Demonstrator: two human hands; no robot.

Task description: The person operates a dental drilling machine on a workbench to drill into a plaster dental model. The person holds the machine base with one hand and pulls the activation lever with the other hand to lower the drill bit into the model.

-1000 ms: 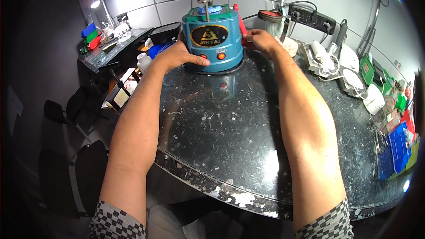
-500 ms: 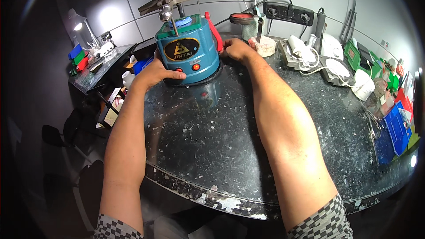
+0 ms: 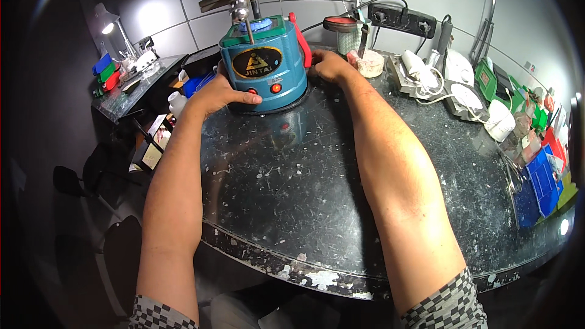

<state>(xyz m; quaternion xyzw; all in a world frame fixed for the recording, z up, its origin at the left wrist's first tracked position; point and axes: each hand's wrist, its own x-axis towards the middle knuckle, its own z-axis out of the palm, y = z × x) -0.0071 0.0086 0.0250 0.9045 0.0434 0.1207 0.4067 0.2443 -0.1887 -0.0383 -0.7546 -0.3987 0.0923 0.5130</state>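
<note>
1. Both arms have drawn the blue machine (image 3: 265, 64) nearer along the tabletop (image 3: 317, 207) than it sat a second ago (the head has also tipped, so part of the shift is the view); more dark, scratched surface now shows in front of it.
2. Tabletop: a rounded black slab, scuffed and speckled white, with chipped patches along its near edge. The machine stands upright at its far middle, touching the surface, its round base reflected in it.
3. Machine: a blue drum with a dark oval badge, two red buttons low on its front, a red handle (image 3: 303, 39) on its right side and a raised round head on a post above.
4. Left hand (image 3: 222, 92): fingers spread and pressed round the lower left of the drum, thumb across the front near the buttons.
5. Right hand (image 3: 328, 65): curled against the drum's right side beside the handle; fingertips hidden behind it, so I cannot tell how tightly they close.
6. Progress, as a judgement: the machine looks gripped and partly repositioned, not yet let go; nothing shows it running.
7. Behind: a power strip (image 3: 402, 17), white tools, a lamp (image 3: 105, 19).
</note>
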